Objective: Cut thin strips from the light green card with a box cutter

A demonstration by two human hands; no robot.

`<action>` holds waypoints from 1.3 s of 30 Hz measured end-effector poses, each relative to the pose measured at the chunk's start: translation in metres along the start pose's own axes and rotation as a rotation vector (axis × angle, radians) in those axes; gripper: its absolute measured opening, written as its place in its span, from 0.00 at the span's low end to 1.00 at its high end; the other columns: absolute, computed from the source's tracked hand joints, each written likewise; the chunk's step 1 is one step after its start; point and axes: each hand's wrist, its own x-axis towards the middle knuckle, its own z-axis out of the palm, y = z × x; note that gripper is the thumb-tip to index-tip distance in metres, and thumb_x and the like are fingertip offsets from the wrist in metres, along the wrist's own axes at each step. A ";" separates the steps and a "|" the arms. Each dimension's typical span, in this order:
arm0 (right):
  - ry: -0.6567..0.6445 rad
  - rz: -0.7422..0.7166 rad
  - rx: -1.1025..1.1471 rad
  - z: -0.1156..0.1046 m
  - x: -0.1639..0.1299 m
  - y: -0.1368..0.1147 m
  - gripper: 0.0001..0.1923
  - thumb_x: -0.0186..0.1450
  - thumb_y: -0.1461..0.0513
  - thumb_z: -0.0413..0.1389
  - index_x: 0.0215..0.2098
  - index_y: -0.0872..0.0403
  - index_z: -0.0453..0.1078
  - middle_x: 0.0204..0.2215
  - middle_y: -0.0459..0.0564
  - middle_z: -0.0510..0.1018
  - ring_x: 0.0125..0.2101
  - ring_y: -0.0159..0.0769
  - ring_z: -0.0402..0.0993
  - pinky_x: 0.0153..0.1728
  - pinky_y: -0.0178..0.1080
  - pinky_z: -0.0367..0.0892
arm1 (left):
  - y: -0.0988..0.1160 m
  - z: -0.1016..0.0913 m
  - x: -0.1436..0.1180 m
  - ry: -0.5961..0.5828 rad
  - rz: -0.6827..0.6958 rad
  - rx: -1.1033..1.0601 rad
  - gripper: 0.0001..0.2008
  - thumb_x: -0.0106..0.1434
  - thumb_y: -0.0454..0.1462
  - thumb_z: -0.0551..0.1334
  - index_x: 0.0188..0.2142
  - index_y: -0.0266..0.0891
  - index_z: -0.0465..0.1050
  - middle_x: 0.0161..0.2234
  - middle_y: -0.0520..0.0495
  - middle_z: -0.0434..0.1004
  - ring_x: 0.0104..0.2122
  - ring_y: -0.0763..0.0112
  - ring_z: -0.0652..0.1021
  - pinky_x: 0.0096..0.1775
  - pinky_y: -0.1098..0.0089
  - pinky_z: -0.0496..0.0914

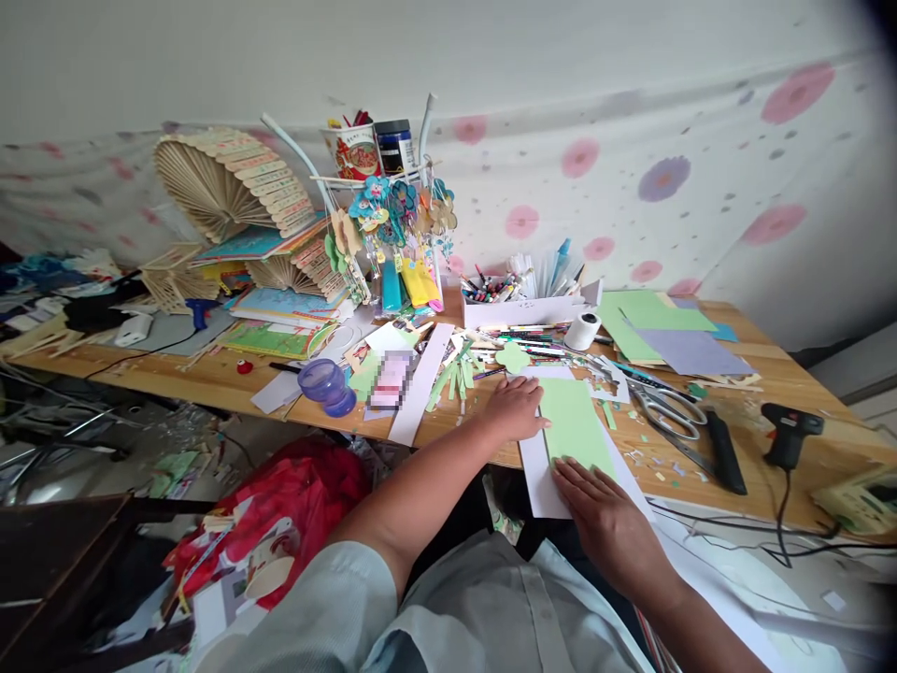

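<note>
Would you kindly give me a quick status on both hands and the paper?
Left hand flat at green paper's left edge. Right hand pressing its near end. Green paper lies on white sheet. Scissors just right, apart.

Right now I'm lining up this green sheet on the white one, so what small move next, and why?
Probably smooth the green paper flat with the right hand while the left hand pins its upper left edge. Both hands lie flat and open on it, and it sits inside the white sheet, which overhangs the table's edge.
</note>
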 end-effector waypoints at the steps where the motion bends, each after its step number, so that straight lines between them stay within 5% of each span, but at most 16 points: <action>1: 0.000 0.001 -0.002 0.000 0.000 0.000 0.30 0.76 0.67 0.50 0.74 0.45 0.69 0.71 0.49 0.73 0.70 0.49 0.71 0.67 0.59 0.71 | 0.000 0.002 -0.001 0.026 0.008 0.003 0.28 0.73 0.53 0.65 0.67 0.44 0.72 0.76 0.40 0.63 0.75 0.49 0.62 0.72 0.47 0.59; 5: -0.001 -0.011 0.004 0.001 -0.001 0.001 0.29 0.77 0.65 0.50 0.74 0.45 0.69 0.70 0.50 0.74 0.69 0.49 0.72 0.67 0.59 0.71 | -0.002 0.003 -0.002 0.041 0.023 0.022 0.21 0.72 0.52 0.67 0.56 0.44 0.81 0.72 0.42 0.71 0.72 0.50 0.67 0.71 0.48 0.60; 8: -0.007 0.003 0.019 0.001 0.000 0.001 0.29 0.78 0.65 0.49 0.74 0.46 0.69 0.70 0.51 0.74 0.70 0.49 0.72 0.67 0.59 0.71 | -0.003 0.001 -0.001 0.053 0.035 0.029 0.22 0.72 0.53 0.68 0.58 0.45 0.80 0.71 0.42 0.72 0.71 0.50 0.68 0.70 0.48 0.60; 16: -0.104 0.091 0.072 -0.024 0.011 -0.019 0.35 0.70 0.72 0.51 0.73 0.50 0.71 0.73 0.53 0.71 0.72 0.50 0.68 0.72 0.59 0.62 | -0.012 -0.006 0.002 -0.027 0.070 -0.021 0.43 0.64 0.61 0.71 0.71 0.44 0.67 0.77 0.39 0.62 0.75 0.45 0.63 0.73 0.45 0.56; 24: -0.188 0.137 0.100 -0.038 0.020 -0.022 0.32 0.73 0.71 0.52 0.73 0.54 0.69 0.72 0.57 0.70 0.73 0.52 0.65 0.72 0.63 0.61 | -0.011 -0.017 0.011 -0.153 0.029 0.037 0.50 0.64 0.64 0.67 0.76 0.45 0.59 0.80 0.40 0.51 0.78 0.47 0.57 0.75 0.47 0.53; 39: -0.200 0.129 0.101 -0.032 0.015 -0.022 0.33 0.72 0.71 0.52 0.74 0.55 0.68 0.74 0.59 0.68 0.74 0.53 0.63 0.72 0.64 0.61 | -0.014 -0.017 0.011 -0.201 0.027 0.058 0.59 0.60 0.70 0.66 0.79 0.42 0.52 0.81 0.37 0.46 0.79 0.43 0.54 0.75 0.47 0.51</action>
